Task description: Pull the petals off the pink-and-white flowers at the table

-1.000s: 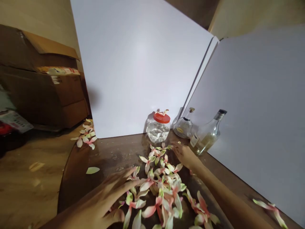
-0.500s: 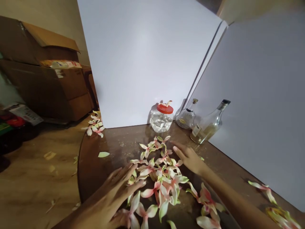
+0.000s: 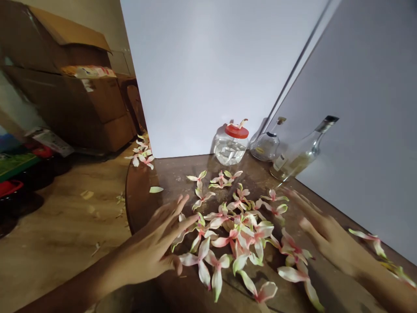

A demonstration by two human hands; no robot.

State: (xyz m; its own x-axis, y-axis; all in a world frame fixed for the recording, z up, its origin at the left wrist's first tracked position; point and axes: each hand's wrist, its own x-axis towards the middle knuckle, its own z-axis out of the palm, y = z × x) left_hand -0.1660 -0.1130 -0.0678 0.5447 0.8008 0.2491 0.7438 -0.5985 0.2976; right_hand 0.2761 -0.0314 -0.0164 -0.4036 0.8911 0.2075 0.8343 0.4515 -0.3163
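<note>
Many pink-and-white flowers (image 3: 243, 237) with green-tipped petals lie in a loose heap on the brown table (image 3: 143, 208). My left hand (image 3: 159, 241) is at the heap's left side, fingers apart, its fingertips over or against the nearest petals; exact contact cannot be made out. On the right, my right hand (image 3: 321, 230) is spread and somewhat blurred, just beyond the heap's right edge, with nothing in it. Two flowers (image 3: 276, 204) lie between that hand and the heap. A single pale petal (image 3: 156, 189) rests near the table's left edge.
Against the white panel (image 3: 211, 78) stands a clear jar (image 3: 230, 152) with a red lid and a flower on top. A round glass bottle (image 3: 265, 147) and a tall bottle (image 3: 298, 161) are beside it. Cardboard boxes (image 3: 74, 100) stand at left on the wooden floor (image 3: 71, 243).
My right hand has moved right, away from the heap. The flowers are more spread out, some shifted toward the back left and right. The view has shifted slightly.
</note>
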